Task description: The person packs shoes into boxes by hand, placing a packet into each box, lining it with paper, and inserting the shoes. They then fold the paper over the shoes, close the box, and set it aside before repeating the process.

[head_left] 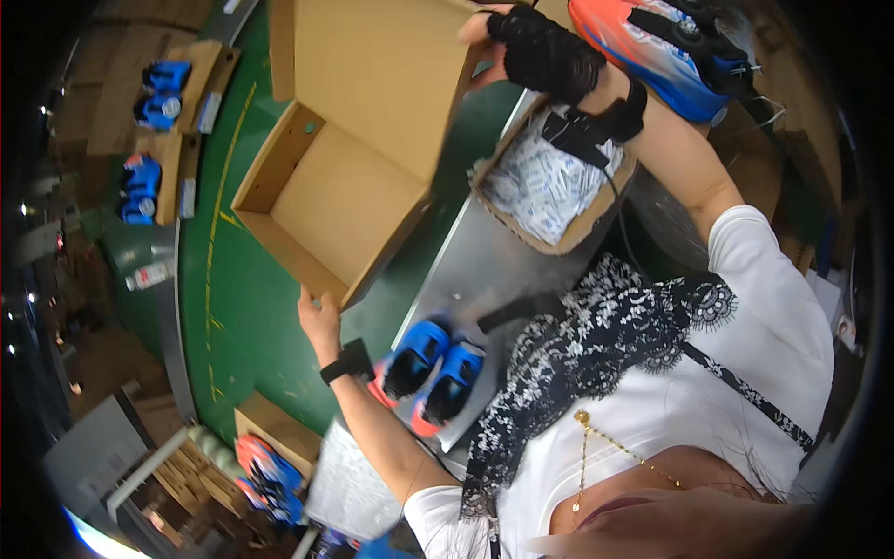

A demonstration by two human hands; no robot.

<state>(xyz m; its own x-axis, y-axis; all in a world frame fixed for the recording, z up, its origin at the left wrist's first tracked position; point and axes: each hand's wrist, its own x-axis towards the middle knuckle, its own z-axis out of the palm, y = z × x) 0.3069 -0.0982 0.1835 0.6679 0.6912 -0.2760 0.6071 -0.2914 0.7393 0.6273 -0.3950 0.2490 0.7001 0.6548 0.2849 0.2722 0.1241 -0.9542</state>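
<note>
Holding an open cardboard box [349, 177] between left hand [319, 321] at its near corner and gloved right hand [540, 51] on the lid; blue shoes [433, 368] just beside left wrist.

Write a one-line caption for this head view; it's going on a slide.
Both hands, left and gloved right, hold an open cardboard box above a pair of blue shoes.

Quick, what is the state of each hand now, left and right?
Left hand: closed on the lower corner of the open cardboard box.
Right hand, in a black lace glove: gripping the raised box lid at its top edge.
</note>
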